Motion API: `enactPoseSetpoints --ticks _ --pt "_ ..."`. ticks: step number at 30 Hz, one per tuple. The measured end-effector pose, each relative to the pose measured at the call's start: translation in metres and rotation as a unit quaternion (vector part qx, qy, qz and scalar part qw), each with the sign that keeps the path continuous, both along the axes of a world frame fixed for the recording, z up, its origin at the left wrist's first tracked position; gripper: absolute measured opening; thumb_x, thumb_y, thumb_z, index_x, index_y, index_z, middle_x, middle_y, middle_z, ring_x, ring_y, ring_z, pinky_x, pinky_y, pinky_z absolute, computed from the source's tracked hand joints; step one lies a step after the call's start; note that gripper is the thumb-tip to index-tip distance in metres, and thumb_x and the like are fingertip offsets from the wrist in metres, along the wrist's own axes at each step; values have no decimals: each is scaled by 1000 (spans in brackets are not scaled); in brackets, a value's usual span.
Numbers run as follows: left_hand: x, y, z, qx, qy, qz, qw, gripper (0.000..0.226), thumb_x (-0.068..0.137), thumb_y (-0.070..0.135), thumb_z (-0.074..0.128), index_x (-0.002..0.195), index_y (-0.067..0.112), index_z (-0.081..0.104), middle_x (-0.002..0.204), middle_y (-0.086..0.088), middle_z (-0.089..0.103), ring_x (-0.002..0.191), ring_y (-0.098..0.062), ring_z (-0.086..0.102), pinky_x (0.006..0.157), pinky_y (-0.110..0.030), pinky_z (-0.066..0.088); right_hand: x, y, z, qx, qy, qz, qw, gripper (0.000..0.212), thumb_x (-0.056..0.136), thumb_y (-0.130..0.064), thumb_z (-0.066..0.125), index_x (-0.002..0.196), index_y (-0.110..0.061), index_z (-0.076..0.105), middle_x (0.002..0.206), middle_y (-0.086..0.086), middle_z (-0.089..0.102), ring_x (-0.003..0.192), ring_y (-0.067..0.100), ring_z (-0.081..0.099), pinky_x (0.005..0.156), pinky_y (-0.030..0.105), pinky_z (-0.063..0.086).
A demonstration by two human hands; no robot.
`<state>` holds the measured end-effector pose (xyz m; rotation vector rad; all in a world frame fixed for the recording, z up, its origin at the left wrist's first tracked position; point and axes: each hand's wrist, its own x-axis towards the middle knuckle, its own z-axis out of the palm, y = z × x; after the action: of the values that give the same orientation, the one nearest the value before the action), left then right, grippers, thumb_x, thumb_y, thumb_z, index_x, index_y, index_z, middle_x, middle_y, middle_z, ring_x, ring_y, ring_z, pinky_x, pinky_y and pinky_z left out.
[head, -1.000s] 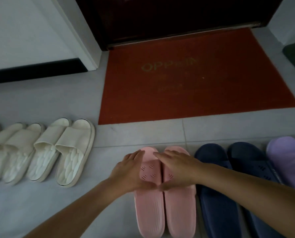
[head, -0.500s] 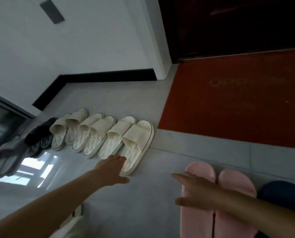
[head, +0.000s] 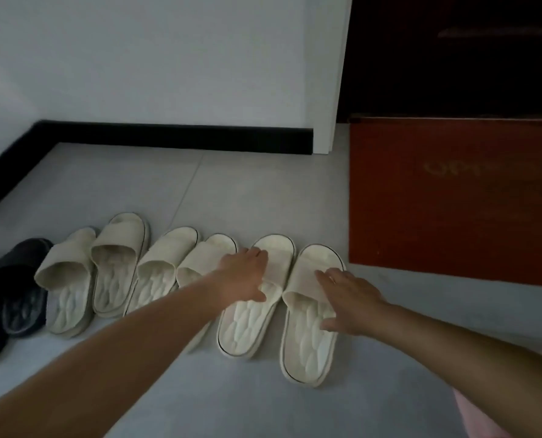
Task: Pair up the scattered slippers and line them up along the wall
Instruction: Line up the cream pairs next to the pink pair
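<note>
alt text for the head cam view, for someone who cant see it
A person's left hand and right hand each rest on the strap of one slipper of the rightmost cream pair, at the end of a row on the grey tile floor. Two more cream pairs and dark slippers lie to the left; a red doormat lies to the right.

Matt foam-like cream slippers [head: 310,314], ridged footbeds; smooth grey floor tiles [head: 247,191].

Dim room: white wall [head: 156,58], black skirting [head: 175,137], grey tiles [head: 263,191].
</note>
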<state>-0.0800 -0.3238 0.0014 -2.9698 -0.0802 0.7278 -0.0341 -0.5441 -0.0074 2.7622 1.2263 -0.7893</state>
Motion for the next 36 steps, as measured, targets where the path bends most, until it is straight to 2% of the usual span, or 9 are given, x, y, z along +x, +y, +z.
enactPoseSetpoints --ticks 4,9,12,16,20,26,30,34,36 --pt "26 23 -33 -49 39 -62 996 97 67 46 76 142 13 23 145 -3 32 133 -25 35 98 -46 44 9 38 -22 -42 8 -147 988 105 77 -44 67 149 -18 -3 156 10 10 140 32 21 107 46 35" --pt "37 26 -47 -127 12 -72 989 71 63 52 71 116 14 44 119 -7 50 115 -29 46 90 -43 47 7 26 -28 -7 53 -226 973 96 73 -29 74 148 -21 14 150 1 27 134 29 30 105 42 38" --pt "12 4 -49 -134 20 -78 988 73 59 58 69 112 15 44 116 -5 51 110 -28 47 87 -39 47 -12 4 -21 -5 63 -215 975 89 72 -29 72 145 -23 21 144 -1 31 128 27 32 99 40 42" --pt "-34 -44 -47 -161 40 -106 980 76 59 60 67 114 15 40 119 -5 45 112 -28 42 86 -41 46 -48 -49 -9 -40 70 -169 982 83 67 -36 71 137 -24 28 135 -3 36 120 24 36 94 40 45" --pt "-69 -97 -39 -174 81 -131 973 74 61 60 65 114 16 37 118 -6 40 112 -28 39 82 -40 44 -78 -98 -4 -81 63 -123 987 84 64 -35 70 135 -20 28 133 1 34 119 25 35 94 37 44" --pt "-59 -132 -33 -162 112 -136 971 76 61 54 70 116 13 35 117 -7 38 111 -28 37 79 -37 41 -69 -137 -15 -66 43 -119 990 85 67 -30 69 140 -22 26 136 0 33 124 25 35 100 35 39" --pt "-45 -139 -39 -161 143 -128 968 75 57 50 73 112 16 34 107 -5 37 105 -27 38 78 -35 40 -68 -151 -31 -52 55 -131 988 85 66 -34 68 139 -26 25 132 -2 34 121 25 38 94 37 43" --pt "-50 -136 -44 -161 112 -109 975 75 52 52 71 109 20 35 97 1 34 93 -20 34 72 -33 39 -72 -159 -33 -47 34 -125 990 85 66 -39 68 138 -29 24 133 -2 33 123 25 35 93 40 45" --pt "-52 -139 -45 -163 100 -100 976 76 51 54 70 110 21 36 97 3 34 95 -20 37 71 -32 38 -72 -165 -30 -53 32 -127 990 84 66 -41 69 137 -28 26 133 -1 34 122 24 37 94 41 45"
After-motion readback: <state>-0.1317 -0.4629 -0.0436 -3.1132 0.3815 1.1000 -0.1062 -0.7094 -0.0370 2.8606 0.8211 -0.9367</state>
